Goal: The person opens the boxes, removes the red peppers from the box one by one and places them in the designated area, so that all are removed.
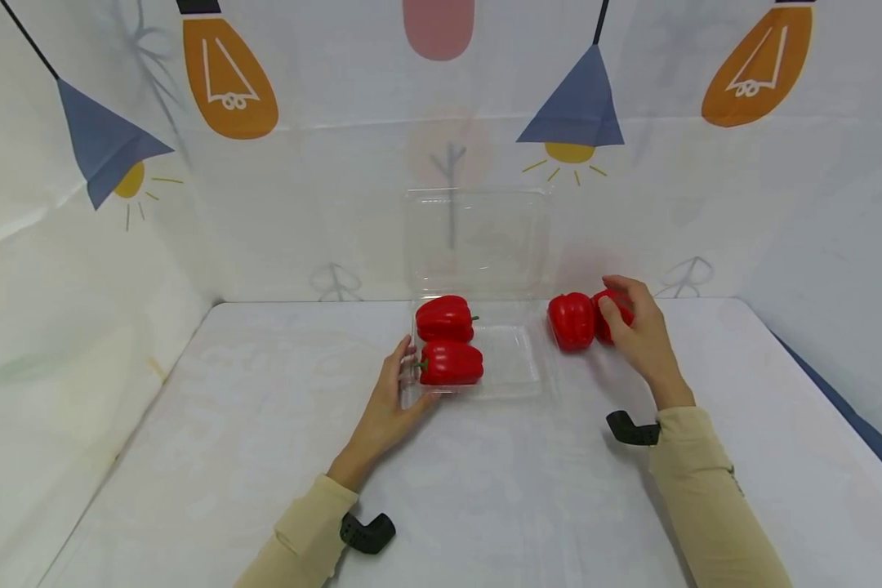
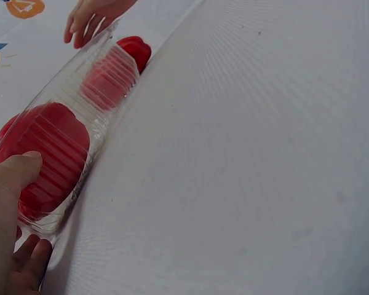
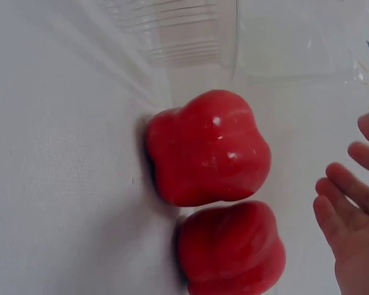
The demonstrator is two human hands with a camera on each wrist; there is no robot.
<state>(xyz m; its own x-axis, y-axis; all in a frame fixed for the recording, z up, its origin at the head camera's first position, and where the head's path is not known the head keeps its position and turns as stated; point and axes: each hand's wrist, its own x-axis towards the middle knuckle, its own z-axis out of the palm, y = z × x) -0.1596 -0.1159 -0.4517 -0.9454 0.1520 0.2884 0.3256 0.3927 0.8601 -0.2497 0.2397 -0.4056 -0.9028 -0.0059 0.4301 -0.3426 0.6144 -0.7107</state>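
A clear plastic clamshell container (image 1: 510, 359) stands with its lid (image 1: 478, 245) raised at the back. Two red bell peppers (image 1: 444, 318) (image 1: 452, 363) lie one behind the other in its left half. My left hand (image 1: 384, 416) holds the container's near left corner, thumb on the front wall (image 2: 27, 169) and fingers round the side. Right of the container, two more red bell peppers (image 1: 572, 322) (image 3: 230, 249) sit side by side on the table. Over the outer one is my right hand (image 1: 641, 339); the right wrist view shows its fingers (image 3: 350, 184) loosely bent and apart from both peppers.
A white cloth covers the table (image 1: 265, 449). Behind it hangs a pale curtain (image 1: 323, 204) printed with lamps and bulbs, close to the raised lid. Black wrist mounts (image 1: 367, 533) (image 1: 632, 429) stick out from both sleeves.
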